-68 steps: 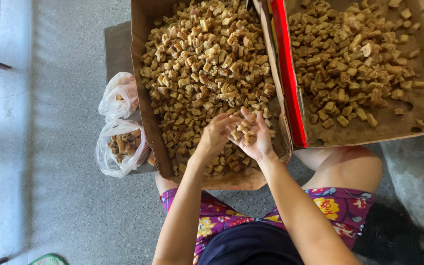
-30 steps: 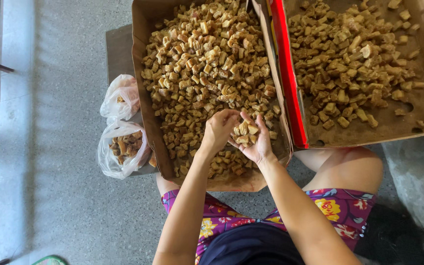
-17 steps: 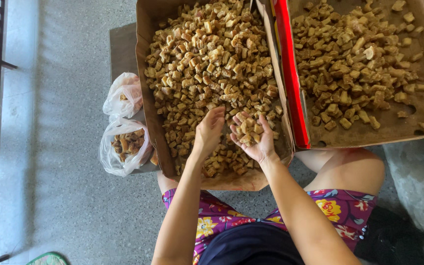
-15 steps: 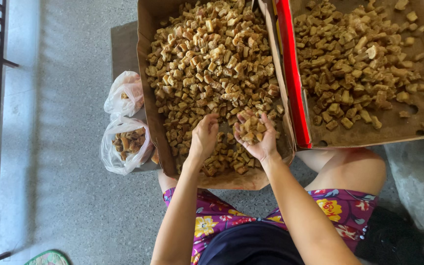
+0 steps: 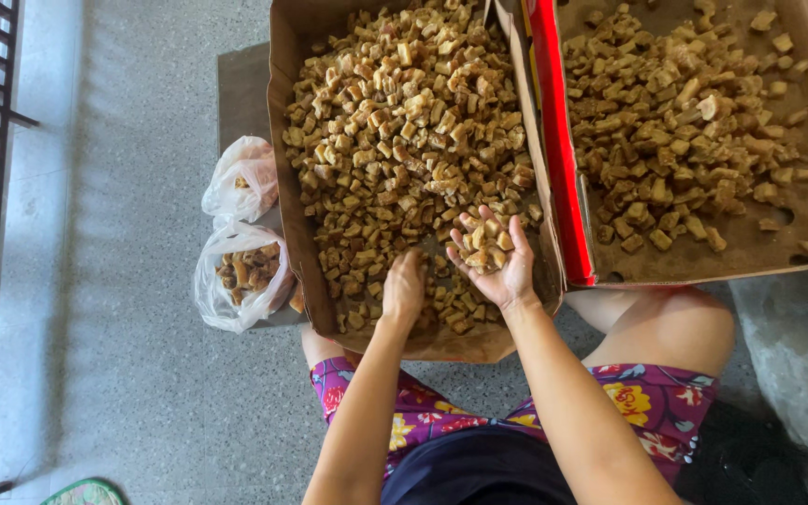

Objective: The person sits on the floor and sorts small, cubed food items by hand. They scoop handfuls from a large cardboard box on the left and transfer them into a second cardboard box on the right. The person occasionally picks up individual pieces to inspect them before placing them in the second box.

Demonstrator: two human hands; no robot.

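So I'm looking down at two big cardboard boxes, the left box (image 5: 292, 187) piled with tan dried chunks (image 5: 404, 140) and the red-edged right box (image 5: 554, 140) holding a thinner layer. Two small plastic bags (image 5: 240, 271) sit on the floor just beside the left box. My right hand (image 5: 493, 257) is cupped open, palm up, with a handful of pieces (image 5: 483, 248), while my left hand (image 5: 404, 290) is palm down in the chunks, can't tell if it's grabbing any.

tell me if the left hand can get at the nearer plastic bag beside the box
Probably yes: the left hand is palm down in the cardboard box, and the open plastic bag sits just outside that wall with nothing over it.
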